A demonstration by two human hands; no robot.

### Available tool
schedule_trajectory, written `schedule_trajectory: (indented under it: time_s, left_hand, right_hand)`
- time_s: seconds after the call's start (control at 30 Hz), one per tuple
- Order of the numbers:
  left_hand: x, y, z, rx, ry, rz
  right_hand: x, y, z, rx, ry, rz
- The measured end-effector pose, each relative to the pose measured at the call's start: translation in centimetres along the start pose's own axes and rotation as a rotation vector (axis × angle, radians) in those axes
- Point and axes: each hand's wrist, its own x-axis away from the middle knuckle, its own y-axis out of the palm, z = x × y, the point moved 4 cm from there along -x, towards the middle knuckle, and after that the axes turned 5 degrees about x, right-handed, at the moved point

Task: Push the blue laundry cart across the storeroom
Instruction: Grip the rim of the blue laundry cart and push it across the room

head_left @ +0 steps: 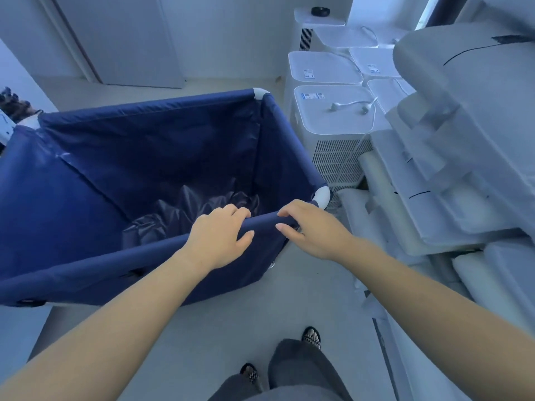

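Note:
The blue laundry cart (86, 180) fills the left and middle of the head view, a fabric bin on a frame with white corner joints. Only a crumpled dark liner lies at its bottom. My left hand (217, 235) grips the near top rail, fingers curled over it and thumb below. My right hand (309, 230) grips the same rail just to the right, close to the near right corner joint (322, 196).
Several white air-purifier units (333, 117) stand close to the cart's right side. Stacked white foam pieces and bundles (451, 175) line the right wall. Pale floor (162, 88) stretches beyond the cart to white wall panels. My feet and grey trousers (301, 369) are below.

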Motion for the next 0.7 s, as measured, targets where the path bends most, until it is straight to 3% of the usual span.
schedule_trajectory:
  time_s: [0.7]
  left_hand:
    - [-11.4,9.1,1.4,0.028,-0.109,-0.151]
  right_hand:
    - [-10.1,5.3,11.6,0.2,-0.179,-0.285]
